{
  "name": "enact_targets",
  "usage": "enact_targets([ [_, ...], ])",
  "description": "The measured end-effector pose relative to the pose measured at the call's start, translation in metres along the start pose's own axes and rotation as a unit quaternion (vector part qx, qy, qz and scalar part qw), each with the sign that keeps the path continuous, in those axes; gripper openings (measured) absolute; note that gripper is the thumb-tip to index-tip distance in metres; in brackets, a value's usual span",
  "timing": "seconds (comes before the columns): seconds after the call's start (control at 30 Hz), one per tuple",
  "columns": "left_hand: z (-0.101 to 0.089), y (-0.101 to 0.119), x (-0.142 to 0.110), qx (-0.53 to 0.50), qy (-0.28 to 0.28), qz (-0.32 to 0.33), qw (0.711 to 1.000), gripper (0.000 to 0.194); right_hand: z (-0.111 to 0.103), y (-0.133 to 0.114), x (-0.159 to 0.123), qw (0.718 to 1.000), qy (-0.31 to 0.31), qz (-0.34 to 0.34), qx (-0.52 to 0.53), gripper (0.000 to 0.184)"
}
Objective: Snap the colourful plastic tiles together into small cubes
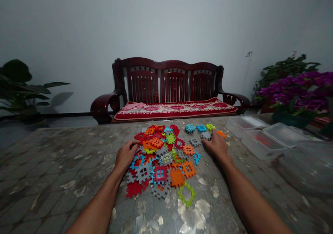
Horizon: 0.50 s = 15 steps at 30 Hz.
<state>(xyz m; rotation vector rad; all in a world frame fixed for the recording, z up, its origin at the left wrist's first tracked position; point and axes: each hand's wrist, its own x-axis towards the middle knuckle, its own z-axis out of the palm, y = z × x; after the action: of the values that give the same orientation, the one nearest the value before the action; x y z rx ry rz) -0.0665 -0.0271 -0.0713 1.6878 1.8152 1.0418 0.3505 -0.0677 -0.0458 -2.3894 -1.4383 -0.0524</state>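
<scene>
Left hand (127, 154) at the left edge of the pile (156, 143), palm down, fingers bent inward and fingertips by the red and orange pieces; cannot tell if anything is pinched there. Right hand (217, 144) over to the right of the pile, thumb and fingers parted around the near side of a grey piece (206, 135); contact likely but a firm hold cannot be told. Pile sits between the two hands, mostly right of the left one, flat notched pieces in red, orange, grey, blue and lime, overlapping, and runs nearer to the wearer than either hand. Just beyond right fingertips: lime piece (210, 126). Beyond and left of them: blue piece (201, 128), then teal stack (189, 128) farther left. Just right of the right fingers: orange piece (221, 134), partly hidden. Left of right thumb: grey square (195, 142); nearer and left of that hand, blue triangle (197, 158). Lime ring (194, 194) lies well nearer than both hands, at pile's near end. Right of right hand, well apart: clear boxes (265, 154) on the table (85, 182), flowers (299, 91) behind them. Beyond both hands: wooden bench (174, 64) with red cushion (145, 115)
</scene>
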Motion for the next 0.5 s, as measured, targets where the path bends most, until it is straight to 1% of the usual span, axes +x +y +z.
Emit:
enact_targets([
  [0.2,0.002,-0.005,0.002,-0.003,0.002,0.001,1.000,0.032,0.002,0.000,0.000,1.000,-0.002,-0.002,-0.014,0.073],
  [0.33,0.002,-0.006,0.003,-0.005,0.000,0.001,1.000,0.033,0.006,0.002,0.000,1.000,0.003,-0.015,-0.011,0.072],
  [0.47,0.003,-0.006,0.003,-0.004,0.001,-0.001,1.000,0.033,0.011,0.012,0.004,1.000,0.009,-0.016,0.006,0.074],
  [0.5,0.003,-0.006,0.003,-0.005,0.003,0.000,1.000,0.033,0.011,0.017,0.007,0.999,0.002,-0.032,0.014,0.076],
])
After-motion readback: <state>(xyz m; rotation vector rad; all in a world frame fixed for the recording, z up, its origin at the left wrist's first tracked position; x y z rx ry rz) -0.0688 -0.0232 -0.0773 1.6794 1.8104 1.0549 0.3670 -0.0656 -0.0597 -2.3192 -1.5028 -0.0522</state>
